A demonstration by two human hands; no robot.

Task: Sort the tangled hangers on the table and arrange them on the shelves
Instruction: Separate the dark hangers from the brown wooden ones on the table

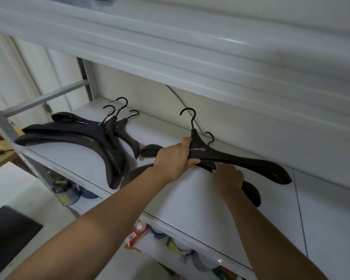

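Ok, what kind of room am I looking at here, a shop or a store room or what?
Probably a store room or utility space, not a shop floor. The white metal shelf holds a pile of black hangers lying flat, and the shelf below is crowded with tubs and boxes.

Soft, even indoor light, rather dim and cool, fills the frame. A bright glare streak runs along the upper shelf edge at the upper right, which is smeared by motion blur. The lower shelf carries only faint shadows under the hangers. Wide-angle distortion bends straight lines toward the edges. The lower corners are soft and out of focus.
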